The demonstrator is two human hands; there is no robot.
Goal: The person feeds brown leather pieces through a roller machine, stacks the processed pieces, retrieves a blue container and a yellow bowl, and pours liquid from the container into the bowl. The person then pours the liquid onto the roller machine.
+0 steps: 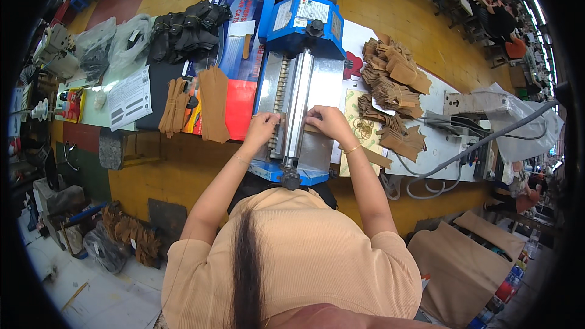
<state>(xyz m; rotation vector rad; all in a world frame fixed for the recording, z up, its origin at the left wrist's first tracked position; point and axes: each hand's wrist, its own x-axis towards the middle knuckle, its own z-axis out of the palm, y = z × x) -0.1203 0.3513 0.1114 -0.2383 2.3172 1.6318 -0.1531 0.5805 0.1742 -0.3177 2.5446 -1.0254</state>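
- Yellow floor (390, 12) lies beyond the blue machine (304, 18) on a pale table (448, 153).
- Left of its roller (300, 100), the left hand (263, 128) has bent fingers; I can't tell their grip.
- Right of it, the right hand (331, 123) seems to pinch a brown piece (312, 128).
- I'd judge feeding underway; next calls for steady guiding.

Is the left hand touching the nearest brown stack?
Apart: the head view shows a bare strip of red sheet between the left hand and the brown stack.
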